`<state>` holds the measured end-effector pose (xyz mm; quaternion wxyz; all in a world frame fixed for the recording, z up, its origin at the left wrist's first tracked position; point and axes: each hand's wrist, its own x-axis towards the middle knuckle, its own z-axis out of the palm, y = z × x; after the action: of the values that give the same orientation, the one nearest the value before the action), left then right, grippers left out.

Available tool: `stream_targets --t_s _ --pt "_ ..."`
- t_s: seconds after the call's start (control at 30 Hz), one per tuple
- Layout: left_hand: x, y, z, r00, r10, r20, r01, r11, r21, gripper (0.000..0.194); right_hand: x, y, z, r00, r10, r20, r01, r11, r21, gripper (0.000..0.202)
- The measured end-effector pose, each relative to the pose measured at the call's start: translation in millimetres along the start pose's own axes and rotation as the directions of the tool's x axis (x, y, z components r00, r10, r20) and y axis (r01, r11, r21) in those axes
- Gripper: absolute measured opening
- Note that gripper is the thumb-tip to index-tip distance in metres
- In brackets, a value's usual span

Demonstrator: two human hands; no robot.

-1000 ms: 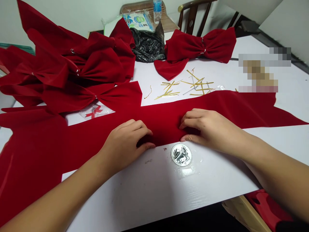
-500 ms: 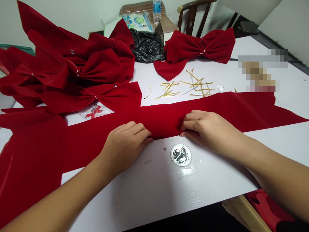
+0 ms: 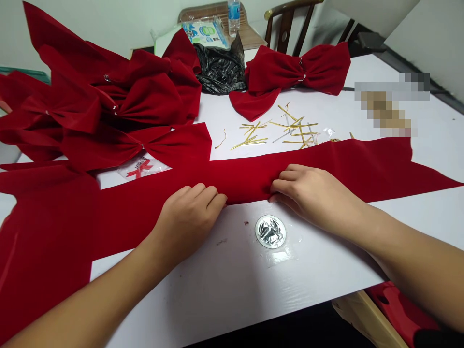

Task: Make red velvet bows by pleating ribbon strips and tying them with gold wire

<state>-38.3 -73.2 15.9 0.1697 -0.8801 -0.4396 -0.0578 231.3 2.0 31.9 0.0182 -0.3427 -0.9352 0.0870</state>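
Note:
A long strip of red velvet fabric (image 3: 239,176) lies across the white table, spreading wider at the left. My left hand (image 3: 194,212) is closed on its near edge, fingers curled over the cloth. A short way to the right, my right hand (image 3: 302,188) pinches the same edge, with the thumb underneath. Between the hands the edge runs nearly straight. Just below it a round silver disc (image 3: 270,232) lies on the table. Beyond the strip are scattered gold twist ties (image 3: 297,126).
Gathered red bows (image 3: 145,104) are heaped at the left, and more bows (image 3: 300,70) lie at the back right. Between them sits a black plastic bag (image 3: 221,67). Behind stand a water bottle (image 3: 234,19) and a wooden chair (image 3: 284,29). A labelled packet (image 3: 143,166) pokes out under a bow.
The near edge between my hands has shifted slightly away from me. My left thumb has tucked in against the fabric. The right hand has barely moved.

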Motion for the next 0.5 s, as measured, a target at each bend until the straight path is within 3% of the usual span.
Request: stream_targets --t_s 0.27,0.5 --pt "3.5 3.8 1.8 1.0 -0.017 0.024 0.016 1.0 0.008 0.022 -0.2 -5.0 -3.1 0.997 0.047 0.062 -0.047 0.999 0.004 0.022" --pt "0.4 3.1 4.8 0.996 -0.086 -0.026 0.081 0.985 -0.153 0.018 -2.0 -2.4 2.7 0.999 -0.006 -0.046 0.008 0.999 0.034 0.024"
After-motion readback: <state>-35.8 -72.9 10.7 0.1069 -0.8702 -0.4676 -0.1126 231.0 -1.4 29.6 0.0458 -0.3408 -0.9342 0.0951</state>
